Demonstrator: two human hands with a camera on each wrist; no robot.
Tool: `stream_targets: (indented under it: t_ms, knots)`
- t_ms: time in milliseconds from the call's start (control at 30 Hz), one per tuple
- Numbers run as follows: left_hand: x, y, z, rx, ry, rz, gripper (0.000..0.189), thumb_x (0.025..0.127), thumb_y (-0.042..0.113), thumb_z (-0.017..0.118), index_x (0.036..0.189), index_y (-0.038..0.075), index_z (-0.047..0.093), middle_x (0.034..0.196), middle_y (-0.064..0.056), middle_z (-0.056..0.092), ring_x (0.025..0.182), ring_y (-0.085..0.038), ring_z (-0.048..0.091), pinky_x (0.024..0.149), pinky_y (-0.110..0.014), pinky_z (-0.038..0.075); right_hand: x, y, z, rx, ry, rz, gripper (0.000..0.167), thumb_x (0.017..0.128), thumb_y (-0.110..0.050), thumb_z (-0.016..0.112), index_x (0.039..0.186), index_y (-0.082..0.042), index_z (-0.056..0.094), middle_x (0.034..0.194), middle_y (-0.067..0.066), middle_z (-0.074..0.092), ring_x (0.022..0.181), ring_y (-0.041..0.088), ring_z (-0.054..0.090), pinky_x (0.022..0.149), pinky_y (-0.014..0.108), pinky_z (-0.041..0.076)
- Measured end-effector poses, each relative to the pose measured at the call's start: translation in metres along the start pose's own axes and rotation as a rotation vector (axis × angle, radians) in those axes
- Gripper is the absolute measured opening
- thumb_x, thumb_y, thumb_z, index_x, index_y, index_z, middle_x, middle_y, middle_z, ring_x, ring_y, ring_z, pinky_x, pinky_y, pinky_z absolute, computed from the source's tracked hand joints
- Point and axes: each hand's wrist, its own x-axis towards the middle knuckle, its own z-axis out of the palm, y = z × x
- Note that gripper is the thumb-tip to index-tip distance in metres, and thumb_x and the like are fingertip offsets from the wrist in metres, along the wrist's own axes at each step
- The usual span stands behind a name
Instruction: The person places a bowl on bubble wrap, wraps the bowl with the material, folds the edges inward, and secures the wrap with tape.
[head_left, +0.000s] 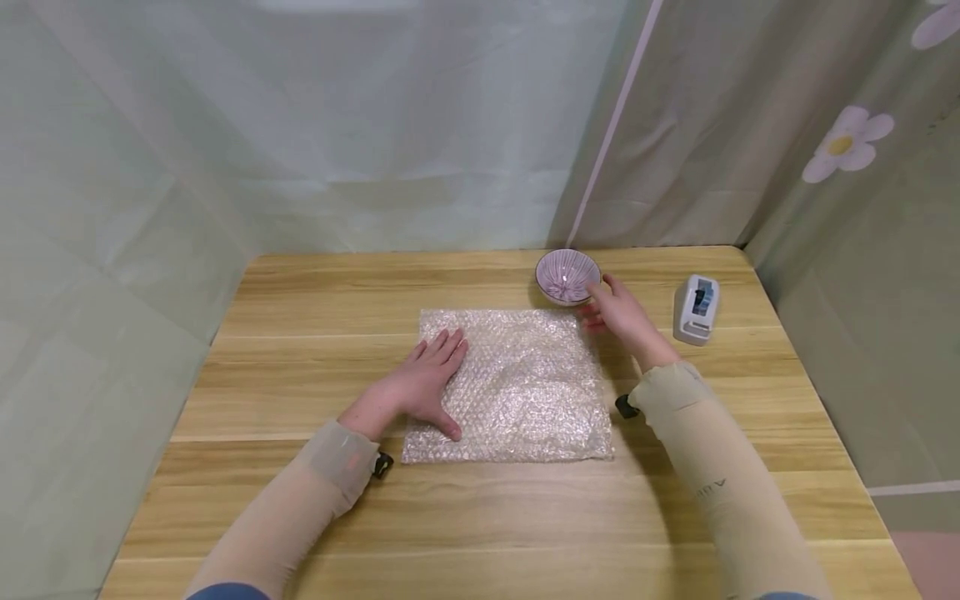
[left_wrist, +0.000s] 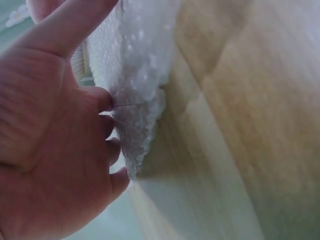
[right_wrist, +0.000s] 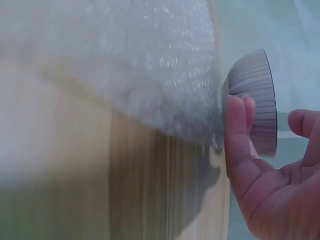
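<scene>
Head view looked forward and down across table [head_left: 510,525]. Wrist views, low and close, faced forward, sharing bubble wrap [head_left: 525,392]; head and right wrist shared bowl [head_left: 566,277].

Clear plastic bubble wrap [head_left: 528,387] looks glossy and bumpy, its blisters throwing back specks of light. The bowl [head_left: 567,275] appears ceramic — smooth, glazed, with a bright glint inside. The tape dispenser [head_left: 697,310] looks like smooth hard plastic. Beneath, the bench [head_left: 487,529] shows wood grain with a soft sheen — around it, creased, mostly matt sheeting [head_left: 420,117].
</scene>
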Motion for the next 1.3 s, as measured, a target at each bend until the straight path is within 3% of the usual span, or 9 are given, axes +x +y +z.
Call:
stream_targets:
  t_ms: [167,367,633,900,1300]
  knots:
    - [-0.002,0.004,-0.003,0.03,-0.006,-0.021,0.154,0.065,0.067,0.094,0.17,-0.002,0.004,0.177,-0.019,-0.01,0.163,-0.04,-0.009,0.131,-0.06,0.003,0.013,-0.003,0.011,0.113,-0.01,0.033,0.069,0.116,-0.035,0.04,0.17,-0.005,0.009,0.117,0.028,0.065,0.079,0.019,0.07,0.082,0.037,0.066]
    - [-0.001,0.004,-0.002,0.04,-0.008,-0.026,0.155,0.064,0.068,0.093,0.17,-0.001,0.003,0.177,-0.018,-0.012,0.163,-0.039,-0.009,0.131,-0.059,0.003,0.022,-0.002,0.021,0.205,0.008,0.076,0.048,0.117,-0.028,0.036,0.156,-0.001,0.028,0.101,0.024,0.067,0.069,0.019,0.071,0.07,0.034,0.066]
    - [-0.002,0.006,-0.004,0.029,-0.026,-0.033,0.154,0.066,0.066,0.094,0.169,-0.002,0.003,0.177,-0.02,-0.012,0.163,-0.039,-0.011,0.131,-0.059,0.001,0.024,0.004,0.023,0.194,0.003,0.079,0.048,0.118,-0.028,0.032,0.157,0.0,0.029,0.109,0.026,0.069,0.071,0.017,0.072,0.071,0.032,0.066]
    - [-0.001,0.006,-0.004,0.061,-0.021,-0.042,0.156,0.064,0.07,0.092,0.169,-0.002,0.002,0.177,-0.02,-0.012,0.163,-0.039,-0.009,0.131,-0.059,0.002,0.025,0.004,0.024,0.201,0.009,0.087,0.045,0.118,-0.026,0.03,0.156,-0.001,0.033,0.101,0.017,0.069,0.069,0.015,0.07,0.069,0.029,0.065]
    - [0.001,0.008,-0.003,0.055,-0.032,-0.055,0.158,0.064,0.069,0.093,0.169,0.0,-0.001,0.176,-0.018,-0.015,0.163,-0.038,-0.012,0.131,-0.057,0.0,0.027,0.006,0.023,0.205,0.009,0.093,0.045,0.117,-0.024,0.029,0.156,-0.001,0.033,0.1,0.015,0.07,0.068,0.013,0.069,0.067,0.026,0.063]
